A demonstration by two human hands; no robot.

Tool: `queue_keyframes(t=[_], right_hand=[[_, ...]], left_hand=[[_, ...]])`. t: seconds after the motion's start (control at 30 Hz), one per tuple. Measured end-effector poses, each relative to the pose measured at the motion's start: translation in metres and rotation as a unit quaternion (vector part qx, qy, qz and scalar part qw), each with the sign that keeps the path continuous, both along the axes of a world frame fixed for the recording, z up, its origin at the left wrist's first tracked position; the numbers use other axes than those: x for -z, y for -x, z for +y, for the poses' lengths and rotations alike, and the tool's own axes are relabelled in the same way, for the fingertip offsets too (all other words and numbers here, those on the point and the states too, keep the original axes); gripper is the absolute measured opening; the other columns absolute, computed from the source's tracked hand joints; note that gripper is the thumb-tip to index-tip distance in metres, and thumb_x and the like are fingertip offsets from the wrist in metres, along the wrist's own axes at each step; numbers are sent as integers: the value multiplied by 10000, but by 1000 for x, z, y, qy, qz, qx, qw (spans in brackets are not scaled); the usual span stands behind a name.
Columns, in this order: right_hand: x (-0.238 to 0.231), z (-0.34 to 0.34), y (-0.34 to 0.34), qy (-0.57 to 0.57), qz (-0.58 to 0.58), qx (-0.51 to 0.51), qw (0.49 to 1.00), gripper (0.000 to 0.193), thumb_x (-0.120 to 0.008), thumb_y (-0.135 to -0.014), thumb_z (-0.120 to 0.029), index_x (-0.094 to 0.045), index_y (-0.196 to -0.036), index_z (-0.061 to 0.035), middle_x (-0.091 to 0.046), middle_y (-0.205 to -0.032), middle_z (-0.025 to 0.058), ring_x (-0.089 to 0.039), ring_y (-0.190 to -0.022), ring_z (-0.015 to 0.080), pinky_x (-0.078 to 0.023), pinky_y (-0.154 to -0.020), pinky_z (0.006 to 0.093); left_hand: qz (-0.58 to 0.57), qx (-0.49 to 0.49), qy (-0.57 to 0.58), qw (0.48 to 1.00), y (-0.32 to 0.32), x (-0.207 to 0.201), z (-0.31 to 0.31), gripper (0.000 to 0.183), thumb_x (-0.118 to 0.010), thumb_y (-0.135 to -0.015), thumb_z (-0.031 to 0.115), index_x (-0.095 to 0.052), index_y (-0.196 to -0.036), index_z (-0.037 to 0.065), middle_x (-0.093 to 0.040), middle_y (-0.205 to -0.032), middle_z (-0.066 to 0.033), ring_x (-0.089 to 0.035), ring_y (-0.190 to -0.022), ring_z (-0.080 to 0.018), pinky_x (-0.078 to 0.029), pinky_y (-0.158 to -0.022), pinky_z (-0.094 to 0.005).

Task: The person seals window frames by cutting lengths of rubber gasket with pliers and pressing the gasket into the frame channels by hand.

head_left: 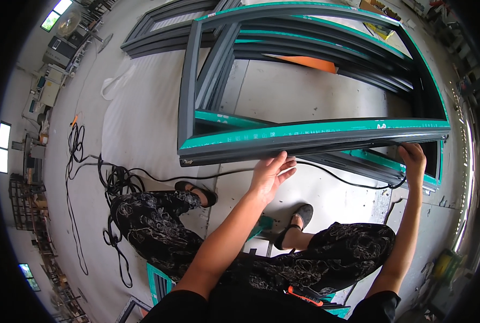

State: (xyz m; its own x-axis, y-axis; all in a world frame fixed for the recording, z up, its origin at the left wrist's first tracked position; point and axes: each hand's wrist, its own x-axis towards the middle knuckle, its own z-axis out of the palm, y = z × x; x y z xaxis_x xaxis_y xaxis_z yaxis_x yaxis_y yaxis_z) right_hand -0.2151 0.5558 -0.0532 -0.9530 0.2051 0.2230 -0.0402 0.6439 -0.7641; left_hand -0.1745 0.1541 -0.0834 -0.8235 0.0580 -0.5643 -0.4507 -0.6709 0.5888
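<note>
The window frame [304,137] is dark grey, its near rail banded with teal-green protective film that carries small pale markings. More dark grey frames [164,29] lie stacked farther off, one with a whitish panel. An orange sheet [312,63] shows through the frame opening. The rubber strip [337,177] running between the hands is black, as are the coiled cables [116,183] on the pale grey concrete floor [143,107]. The trousers [159,226] are black with a pale floral print (fine, swirling outlines), and the shoes [197,191] are black. A small orange-and-black tool [304,296] rests on the lap. A teal-green offcut [261,223] lies between the feet.
</note>
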Motion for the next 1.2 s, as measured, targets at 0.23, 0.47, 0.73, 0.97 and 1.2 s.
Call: queue_keyframes(t=[0.23,0.47,0.73,0.97,1.2], right_hand=[[-5,-11,5,-139,22,4,990,140,-708,-789,-66,-667,-900,9,-599,-916,73,-603,-762,172,-485,-684,263],[4,-5,10,-153,38,-13,987,138,-703,-793,-69,-663,-898,11,-603,-934,86,-610,-765,190,-489,-694,279],[6,-2,6,-1,24,20,1000,164,-688,-799,-33,-662,-961,-16,-620,-827,41,-564,-714,109,-458,-660,236],[-25,-15,-8,-79,43,22,996,135,-694,-788,-27,-668,-919,-12,-616,-824,53,-571,-706,125,-467,-638,240],[-29,-24,-10,-116,20,20,993,122,-712,-765,-41,-675,-877,-9,-618,-812,72,-603,-703,158,-483,-653,263]], left_hand=[[-2,0,11,1000,-4,2,-10,150,-714,-844,177,-636,-922,76,-682,-969,-137,-670,-889,-221,-565,-783,-341],[-14,-71,87,994,-29,5,-122,163,-720,-837,188,-625,-904,73,-676,-930,-114,-666,-916,-206,-566,-775,-319],[-38,-83,128,987,-40,-4,-162,230,-674,-881,272,-618,-928,54,-668,-936,-94,-656,-847,-178,-558,-724,-287],[428,99,663,606,-32,-36,-8,318,-644,-837,93,-624,-1145,19,-609,-1134,-132,-582,-1032,-303,-470,-899,-387],[483,68,732,476,-14,4,21,352,-633,-833,75,-611,-1175,-5,-589,-1232,-126,-551,-1155,-284,-423,-1022,-402]])
